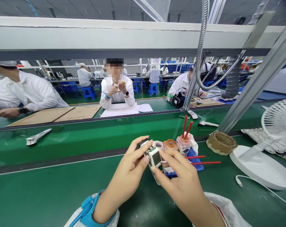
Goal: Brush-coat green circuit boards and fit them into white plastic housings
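Between my two hands, above the green table, is a small white electronic device point(155, 157) with a dark square screen and a green circuit board edge. My left hand point(131, 165) grips its left side, thumb in front and fingers over the top. From the right, my right hand point(178, 176) pinches the screen end between thumb and fingers. The lower part of the device is partly hidden by my fingers. Just behind my right hand, small bottles point(170, 144) and a jar with red sticks point(183, 143) stand in a blue tray point(197, 164).
A tape roll point(221, 143), a white fan point(261, 164) and its cable point(238, 181) are on the right. White handheld device parts point(37, 137) lie on the green conveyor belt point(86, 135). Co-workers in white sit across it. A metal frame post point(254, 78) slants up at right.
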Tool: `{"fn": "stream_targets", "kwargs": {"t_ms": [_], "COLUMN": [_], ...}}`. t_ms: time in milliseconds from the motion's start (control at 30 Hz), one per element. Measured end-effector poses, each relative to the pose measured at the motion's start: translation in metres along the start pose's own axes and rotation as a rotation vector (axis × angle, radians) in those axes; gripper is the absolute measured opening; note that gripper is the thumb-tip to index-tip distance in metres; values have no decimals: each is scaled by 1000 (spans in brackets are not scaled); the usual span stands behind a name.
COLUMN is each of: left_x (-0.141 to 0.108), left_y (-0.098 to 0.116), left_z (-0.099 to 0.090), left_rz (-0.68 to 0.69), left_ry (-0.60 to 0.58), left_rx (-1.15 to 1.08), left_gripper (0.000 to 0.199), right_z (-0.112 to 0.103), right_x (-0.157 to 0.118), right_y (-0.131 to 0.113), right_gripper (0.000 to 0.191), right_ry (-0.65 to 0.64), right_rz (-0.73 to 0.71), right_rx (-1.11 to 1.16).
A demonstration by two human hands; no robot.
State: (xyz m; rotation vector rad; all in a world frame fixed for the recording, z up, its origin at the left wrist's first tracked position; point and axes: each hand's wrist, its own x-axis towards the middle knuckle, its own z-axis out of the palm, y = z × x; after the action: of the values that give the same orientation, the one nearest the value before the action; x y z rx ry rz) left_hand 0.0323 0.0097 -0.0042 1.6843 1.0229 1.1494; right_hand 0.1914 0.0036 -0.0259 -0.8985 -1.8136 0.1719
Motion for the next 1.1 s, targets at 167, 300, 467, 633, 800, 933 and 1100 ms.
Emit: {"fn": "stream_targets", "kwargs": {"t_ms": [167,300,467,633,800,933,1100], "left_x": [1,2,3,4,9,13,11], "left_y": [2,2,0,-4,-8,-10,-10], "left_z": [0,-2,-5,-5,-1,4,14], "left_rz": [-14,-6,5,-3,-94,-132,-155], "left_ry": [1,-1,-39,-47,5,55,-9], "left_rx": [-71,46,72,-40,-325,-487,-583], "left_gripper": [37,40,40,38,48,51,48], "right_z": [3,4,1,1,1,-1,1], "right_x": [-1,-3,-4,-3,-1,0,1], "right_y": [3,2,-1,2,4,5,9], "right_gripper": [33,34,33,31,28,24,23], "right_ry": [-12,-41,-53,-24,-33,-28,31], "right_rz": [-1,18,54,21,37,63,35], "right_rx": [-12,-11,-26,-87,-59,-36,-99]}}
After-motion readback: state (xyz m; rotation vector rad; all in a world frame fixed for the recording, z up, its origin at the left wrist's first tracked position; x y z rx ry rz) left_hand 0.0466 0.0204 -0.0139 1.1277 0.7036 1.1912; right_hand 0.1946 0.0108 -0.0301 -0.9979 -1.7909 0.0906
